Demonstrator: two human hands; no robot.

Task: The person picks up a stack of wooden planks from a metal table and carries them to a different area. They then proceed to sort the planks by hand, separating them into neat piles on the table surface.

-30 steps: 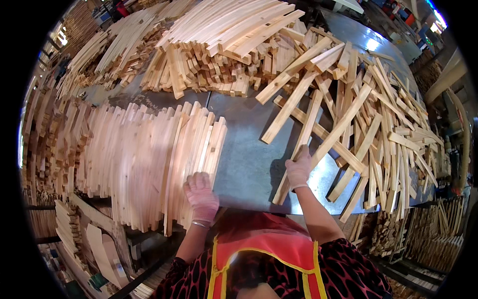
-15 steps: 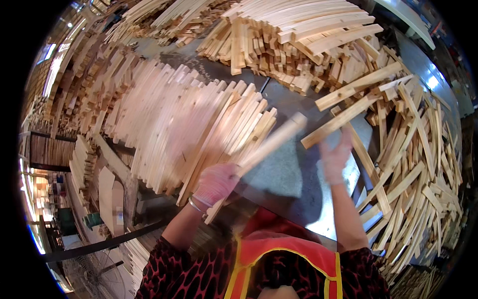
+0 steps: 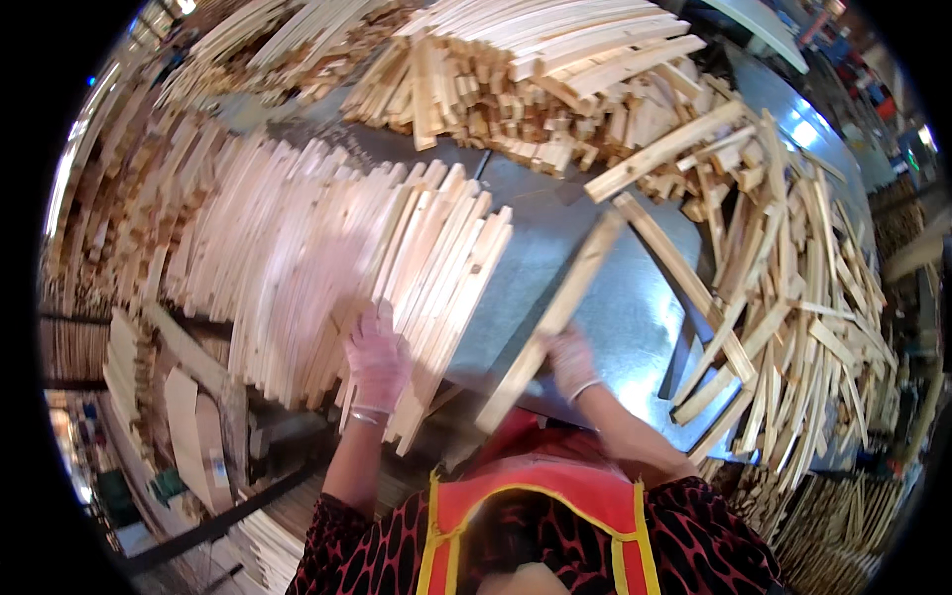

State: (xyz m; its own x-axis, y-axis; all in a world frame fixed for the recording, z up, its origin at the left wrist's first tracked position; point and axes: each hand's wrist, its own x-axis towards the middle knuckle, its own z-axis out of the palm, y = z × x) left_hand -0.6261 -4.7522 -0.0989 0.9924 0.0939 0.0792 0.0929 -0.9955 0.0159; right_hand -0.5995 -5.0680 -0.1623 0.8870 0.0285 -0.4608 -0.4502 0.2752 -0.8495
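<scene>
My right hand point(image 3: 569, 363), in a pale pink glove, is closed round a single wooden strip point(image 3: 585, 260). The strip slants across the metal tabletop, its near end by my apron and its far end up toward the right. On the left, my gloved left hand point(image 3: 379, 363) lies with its fingers stretched out over the near part of a row of wooden strips point(image 3: 297, 263). These strips lie side by side, their near ends jutting over the table's edge. The row's right edge is beside the strip in my right hand, with a gap of bare metal between.
A loose heap of wooden strips point(image 3: 793, 327) covers the right side. Another tall stack point(image 3: 535, 99) stands at the back, with one strip point(image 3: 684, 283) slanting from it toward the heap. More stacked wood point(image 3: 129, 208) is at far left. The metal tabletop point(image 3: 615, 307) lies between.
The strip in my left hand now lies at the row's right side, and that hand has let go and moved left. My right hand came nearer from the heap, drawing a strip with it.
</scene>
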